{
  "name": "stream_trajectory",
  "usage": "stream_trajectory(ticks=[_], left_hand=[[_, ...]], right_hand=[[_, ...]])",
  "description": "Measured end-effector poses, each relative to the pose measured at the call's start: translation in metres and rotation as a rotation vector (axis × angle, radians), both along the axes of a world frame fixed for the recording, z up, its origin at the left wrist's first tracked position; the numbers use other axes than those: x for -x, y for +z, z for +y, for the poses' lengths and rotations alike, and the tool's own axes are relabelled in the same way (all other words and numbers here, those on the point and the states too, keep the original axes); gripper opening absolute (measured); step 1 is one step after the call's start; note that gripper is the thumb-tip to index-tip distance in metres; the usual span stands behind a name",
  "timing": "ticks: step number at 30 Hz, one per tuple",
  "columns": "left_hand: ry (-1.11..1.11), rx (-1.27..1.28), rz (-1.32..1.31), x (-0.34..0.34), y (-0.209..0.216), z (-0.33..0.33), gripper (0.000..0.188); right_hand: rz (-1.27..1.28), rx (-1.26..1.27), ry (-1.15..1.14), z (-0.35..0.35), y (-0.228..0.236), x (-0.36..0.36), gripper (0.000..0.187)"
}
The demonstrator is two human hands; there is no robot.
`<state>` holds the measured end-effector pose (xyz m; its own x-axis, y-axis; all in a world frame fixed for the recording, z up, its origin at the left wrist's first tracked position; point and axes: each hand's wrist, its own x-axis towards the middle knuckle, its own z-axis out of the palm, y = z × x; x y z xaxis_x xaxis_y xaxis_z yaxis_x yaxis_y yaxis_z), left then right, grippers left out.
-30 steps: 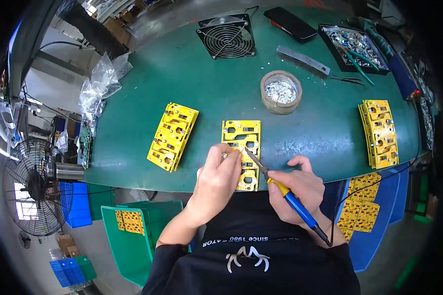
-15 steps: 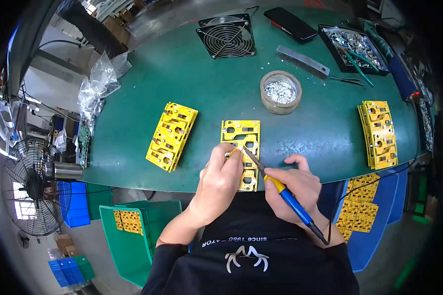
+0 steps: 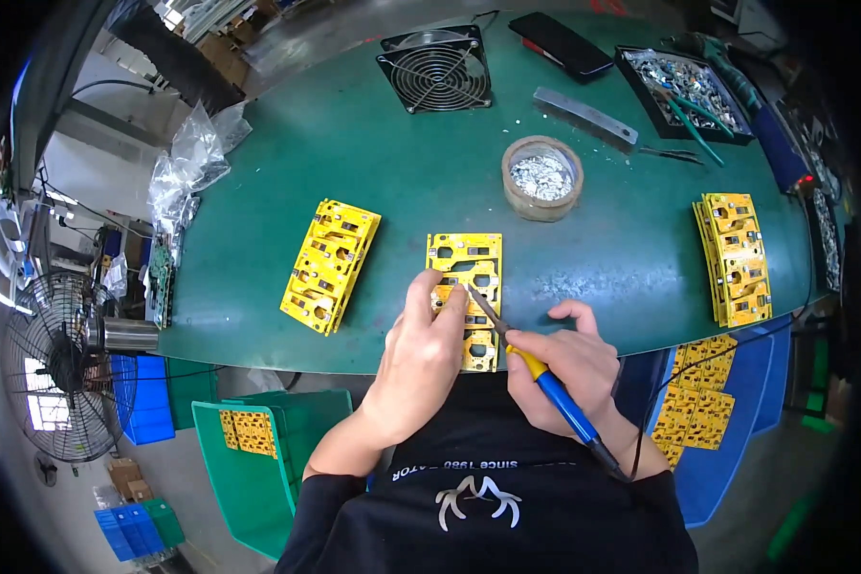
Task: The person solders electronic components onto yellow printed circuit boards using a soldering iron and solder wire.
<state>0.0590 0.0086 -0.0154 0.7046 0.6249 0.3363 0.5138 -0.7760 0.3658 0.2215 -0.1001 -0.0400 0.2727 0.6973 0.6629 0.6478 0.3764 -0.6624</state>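
Note:
A yellow circuit board (image 3: 482,252) with cut-outs lies on the green table in front of me. My left hand (image 3: 417,349) is on its left side, thumb and forefinger a little apart and pressed to the board; the other fingers are curled under and partly hidden. My right hand (image 3: 572,371) grips a soldering iron (image 3: 566,406) with a blue and yellow handle. The iron's tip touches or nearly touches the board close to my left thumb; any small part there is too small to make out.
Stacks of yellow boards stand left (image 3: 331,268) and right (image 3: 737,258). Beyond are a round pot of metal bits (image 3: 518,196), a square fan (image 3: 437,77), a metal bar (image 3: 585,117) and a parts tray (image 3: 687,91) with pliers. The iron's cable (image 3: 652,407) runs right, above a blue bin (image 3: 713,478).
My left forefinger and thumb have parted slightly; the small yellowish piece seen between them no longer shows. The iron stays at nearly the same spot. The whole view has shifted slightly.

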Motion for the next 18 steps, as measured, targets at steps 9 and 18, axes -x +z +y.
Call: stream_trajectory(ticks=[9, 18], left_hand=[[0.002, 0.034, 0.116, 0.007, 0.003, -0.004, 0.035], [-0.055, 0.146, 0.198, 0.011, 0.003, -0.005, 0.059]], right_hand=[[-0.007, 0.004, 0.014, -0.002, 0.001, 0.001, 0.028], [-0.023, -0.028, -0.028, -0.001, 0.001, -0.001, 0.027]])
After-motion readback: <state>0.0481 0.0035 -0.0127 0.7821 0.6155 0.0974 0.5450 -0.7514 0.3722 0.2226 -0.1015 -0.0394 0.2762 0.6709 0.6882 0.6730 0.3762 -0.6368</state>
